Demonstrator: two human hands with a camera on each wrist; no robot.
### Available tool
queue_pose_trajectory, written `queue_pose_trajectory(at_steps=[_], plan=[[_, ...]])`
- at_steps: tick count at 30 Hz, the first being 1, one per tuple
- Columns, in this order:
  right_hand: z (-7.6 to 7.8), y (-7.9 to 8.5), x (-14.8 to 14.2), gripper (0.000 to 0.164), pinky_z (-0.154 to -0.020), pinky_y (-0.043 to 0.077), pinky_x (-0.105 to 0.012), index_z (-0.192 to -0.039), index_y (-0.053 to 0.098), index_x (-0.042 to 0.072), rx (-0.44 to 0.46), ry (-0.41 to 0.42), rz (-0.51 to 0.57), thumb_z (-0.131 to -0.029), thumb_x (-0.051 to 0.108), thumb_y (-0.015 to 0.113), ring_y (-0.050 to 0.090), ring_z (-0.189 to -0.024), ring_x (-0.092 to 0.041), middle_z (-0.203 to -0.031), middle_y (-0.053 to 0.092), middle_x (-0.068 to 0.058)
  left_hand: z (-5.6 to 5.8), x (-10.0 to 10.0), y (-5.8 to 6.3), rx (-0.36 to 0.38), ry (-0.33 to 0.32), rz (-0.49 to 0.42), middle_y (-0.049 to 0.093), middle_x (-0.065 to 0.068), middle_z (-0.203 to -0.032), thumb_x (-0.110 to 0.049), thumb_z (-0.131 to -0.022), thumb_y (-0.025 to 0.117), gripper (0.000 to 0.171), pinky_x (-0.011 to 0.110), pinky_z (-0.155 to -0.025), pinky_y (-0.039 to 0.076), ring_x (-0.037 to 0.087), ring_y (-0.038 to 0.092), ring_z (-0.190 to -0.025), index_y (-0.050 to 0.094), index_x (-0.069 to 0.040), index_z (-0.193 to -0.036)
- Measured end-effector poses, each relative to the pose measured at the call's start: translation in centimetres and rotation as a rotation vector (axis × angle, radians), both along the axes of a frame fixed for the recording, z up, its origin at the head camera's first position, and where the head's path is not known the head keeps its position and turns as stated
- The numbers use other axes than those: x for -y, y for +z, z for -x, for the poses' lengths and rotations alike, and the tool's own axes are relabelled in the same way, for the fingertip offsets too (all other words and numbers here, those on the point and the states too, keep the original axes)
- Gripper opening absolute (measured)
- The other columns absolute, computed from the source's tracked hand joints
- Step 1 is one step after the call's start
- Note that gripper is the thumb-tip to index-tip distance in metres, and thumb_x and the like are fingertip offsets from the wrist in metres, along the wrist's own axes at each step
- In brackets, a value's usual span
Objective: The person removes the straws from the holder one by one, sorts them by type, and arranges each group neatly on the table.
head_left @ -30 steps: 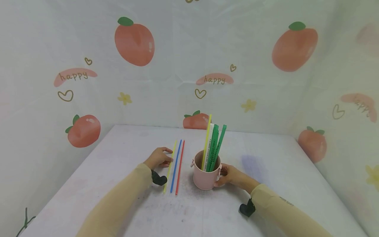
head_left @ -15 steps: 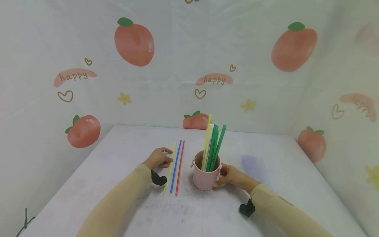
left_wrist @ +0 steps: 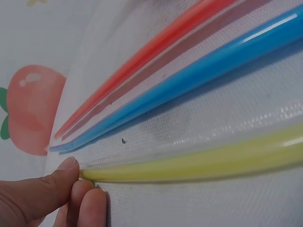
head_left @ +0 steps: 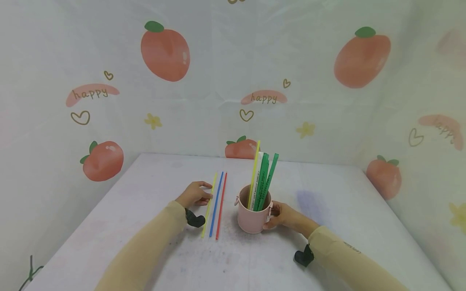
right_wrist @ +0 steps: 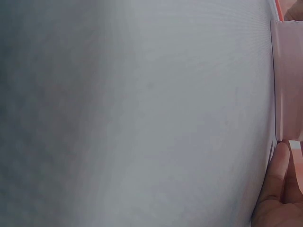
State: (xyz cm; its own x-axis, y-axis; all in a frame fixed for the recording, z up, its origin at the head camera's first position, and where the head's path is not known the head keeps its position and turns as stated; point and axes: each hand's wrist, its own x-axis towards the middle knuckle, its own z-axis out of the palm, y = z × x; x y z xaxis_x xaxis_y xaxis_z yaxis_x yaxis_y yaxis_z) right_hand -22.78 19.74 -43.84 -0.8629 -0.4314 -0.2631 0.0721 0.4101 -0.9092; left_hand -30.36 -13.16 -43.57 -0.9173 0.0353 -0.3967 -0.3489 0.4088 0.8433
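Observation:
Three thin straws lie roughly side by side: a yellow straw (head_left: 206, 220), a blue straw (head_left: 216, 206) and a red straw (head_left: 221, 206). My left hand (head_left: 194, 194) pinches the yellow straw; in the left wrist view the thumb (left_wrist: 61, 182) and fingertips meet at it and hide its far part. A small pink bucket (head_left: 252, 221) with side handles stands upright to the right of the straws. It holds another yellow straw (head_left: 255, 165), a white-wrapped straw (head_left: 257, 178) and green-wrapped straws (head_left: 263, 182). My right hand (head_left: 285, 215) grips the bucket's right side, thumb low at the front.
The white table (head_left: 233, 266) has faint stains and a purple smudge (head_left: 311, 204) to the right of the bucket. A white curtain (head_left: 204, 121) printed with peaches and "happy" hangs behind and beside the table. A dark green wire (head_left: 31, 270) shows at the lower left.
The near end of the yellow straw has shifted very slightly to the right. Both hands and the bucket look unmoved.

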Motion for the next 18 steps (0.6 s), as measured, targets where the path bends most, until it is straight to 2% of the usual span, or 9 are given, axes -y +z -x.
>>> queue_pose_trajectory(at_steps=[7,15,18], plan=[[0.04,-0.08,-0.06,0.074,-0.108,0.037,-0.048,-0.138,0.047,0.0,0.005,0.0,-0.001,-0.074,0.009,0.084,0.049,-0.118,-0.025,-0.131,0.056,-0.014,0.21,0.02,-0.3,-0.006,0.005,-0.003,0.06,0.003,-0.069,-0.002,-0.086,0.071,0.048,0.018,-0.051,0.052,0.007,0.053,-0.05,0.056,-0.007,-0.132],[0.01,-0.17,0.04,0.077,-0.112,0.033,-0.053,-0.139,0.046,0.0,0.02,-0.021,0.003,-0.073,0.009,0.084,0.047,-0.124,-0.03,-0.135,0.053,-0.017,0.32,-0.01,-0.35,0.007,0.026,0.021,0.059,0.003,-0.071,-0.005,-0.086,0.072,0.047,0.018,-0.052,0.052,0.007,0.054,-0.052,0.058,-0.01,-0.131],[0.11,-0.24,-0.05,0.077,-0.111,0.033,-0.054,-0.139,0.046,0.0,0.013,-0.018,-0.003,-0.073,0.009,0.085,0.048,-0.124,-0.03,-0.135,0.054,-0.016,0.31,0.06,-0.35,0.005,0.024,0.005,0.06,0.004,-0.073,-0.004,-0.087,0.071,0.047,0.019,-0.054,0.053,0.007,0.055,-0.054,0.058,-0.009,-0.131]])
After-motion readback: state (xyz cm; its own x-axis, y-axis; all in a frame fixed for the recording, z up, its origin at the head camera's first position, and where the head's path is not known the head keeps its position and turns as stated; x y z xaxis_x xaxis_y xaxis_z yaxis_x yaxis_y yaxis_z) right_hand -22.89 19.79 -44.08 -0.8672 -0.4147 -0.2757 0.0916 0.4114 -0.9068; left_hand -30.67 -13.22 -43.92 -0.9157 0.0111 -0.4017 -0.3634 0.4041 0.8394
